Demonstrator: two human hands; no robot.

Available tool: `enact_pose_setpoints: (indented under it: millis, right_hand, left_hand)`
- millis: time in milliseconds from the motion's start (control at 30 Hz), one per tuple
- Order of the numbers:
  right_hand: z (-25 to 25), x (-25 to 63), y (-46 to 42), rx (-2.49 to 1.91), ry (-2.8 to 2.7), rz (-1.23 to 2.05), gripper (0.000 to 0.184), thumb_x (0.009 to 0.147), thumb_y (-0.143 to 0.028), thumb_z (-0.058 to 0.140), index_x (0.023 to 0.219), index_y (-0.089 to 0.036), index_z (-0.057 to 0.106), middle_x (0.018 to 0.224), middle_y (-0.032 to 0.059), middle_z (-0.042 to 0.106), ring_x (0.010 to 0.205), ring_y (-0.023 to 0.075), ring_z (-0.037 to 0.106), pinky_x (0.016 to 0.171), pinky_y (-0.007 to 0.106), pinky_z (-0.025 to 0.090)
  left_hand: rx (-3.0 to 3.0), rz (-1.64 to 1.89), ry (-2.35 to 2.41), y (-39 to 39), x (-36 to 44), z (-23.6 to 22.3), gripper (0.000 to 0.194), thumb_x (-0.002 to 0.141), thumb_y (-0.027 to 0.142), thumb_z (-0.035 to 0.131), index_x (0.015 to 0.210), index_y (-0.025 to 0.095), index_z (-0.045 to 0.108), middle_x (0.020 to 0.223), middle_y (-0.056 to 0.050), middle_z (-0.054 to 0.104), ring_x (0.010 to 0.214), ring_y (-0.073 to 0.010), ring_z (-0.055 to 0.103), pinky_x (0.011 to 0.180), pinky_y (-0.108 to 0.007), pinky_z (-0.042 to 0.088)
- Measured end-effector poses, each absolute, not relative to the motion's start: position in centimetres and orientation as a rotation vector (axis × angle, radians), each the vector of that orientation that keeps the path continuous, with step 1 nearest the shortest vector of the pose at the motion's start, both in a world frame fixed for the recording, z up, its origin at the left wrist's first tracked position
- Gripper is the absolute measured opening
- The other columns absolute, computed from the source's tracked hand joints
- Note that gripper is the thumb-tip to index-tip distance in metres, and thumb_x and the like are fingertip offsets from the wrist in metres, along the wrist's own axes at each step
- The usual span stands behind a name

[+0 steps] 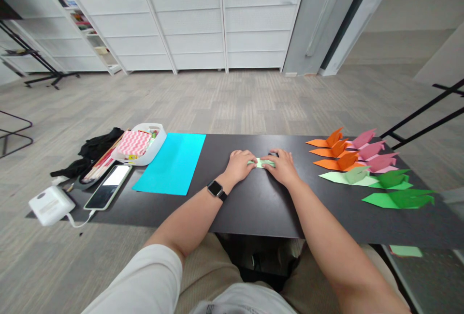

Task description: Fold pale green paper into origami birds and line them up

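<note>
A small strip of folded light green paper (260, 163) lies on the dark table between my two hands. My left hand (239, 165), below a wrist with a black smartwatch (215, 188), grips the paper's left end with bent fingers. Its right end is pinched under the curled fingers of my right hand (284, 167). Fingers hide both ends of the strip, so only the middle shows. To the left of my hands, a flat sheet of bright blue paper (172, 165) rests on the table.
Several folded paper birds stand at the right, among them an orange one (335, 149), a pink one (366, 152) and a green one (397, 199). At left are a white basket (159, 143), a phone (108, 188), a white charger (51, 205) and black cloth (96, 149).
</note>
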State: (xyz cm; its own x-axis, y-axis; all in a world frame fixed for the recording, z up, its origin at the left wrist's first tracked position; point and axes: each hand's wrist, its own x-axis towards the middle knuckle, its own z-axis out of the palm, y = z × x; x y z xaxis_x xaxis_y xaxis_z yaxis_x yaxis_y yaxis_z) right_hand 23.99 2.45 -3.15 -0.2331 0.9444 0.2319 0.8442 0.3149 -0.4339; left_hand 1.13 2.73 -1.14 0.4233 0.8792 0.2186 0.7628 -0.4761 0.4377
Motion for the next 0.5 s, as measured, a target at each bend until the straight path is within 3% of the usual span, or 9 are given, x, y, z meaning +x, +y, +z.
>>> enact_pose_setpoints:
  millis: [367, 500]
  right_hand:
    - [-2.98, 24.30, 2.14, -1.604, -2.176, 0.285, 0.028, 0.099, -0.040, 0.065, 0.123, -0.042, 0.078, 0.148, 0.0071, 0.055, 0.146, 0.0335, 0.040, 0.124, 0.073, 0.014]
    - [-3.10, 23.89, 2.15, -1.619, -2.151, 0.261, 0.027, 0.095, -0.045, 0.072, 0.120, -0.041, 0.080, 0.148, 0.0073, 0.055, 0.148, 0.0339, 0.040, 0.126, 0.071, 0.012]
  left_hand:
    - [2.358, 0.644, 1.380, 3.17, 0.86, -1.47, 0.012, 0.097, 0.029, 0.069, 0.104, 0.029, 0.079, 0.114, -0.001, 0.074, 0.108, -0.0209, 0.063, 0.116, -0.045, 0.037]
    - [2.349, 0.660, 1.374, 2.97, 0.91, -1.17, 0.011, 0.097, 0.029, 0.070, 0.102, 0.029, 0.079, 0.113, -0.001, 0.074, 0.109, -0.0207, 0.064, 0.118, -0.046, 0.036]
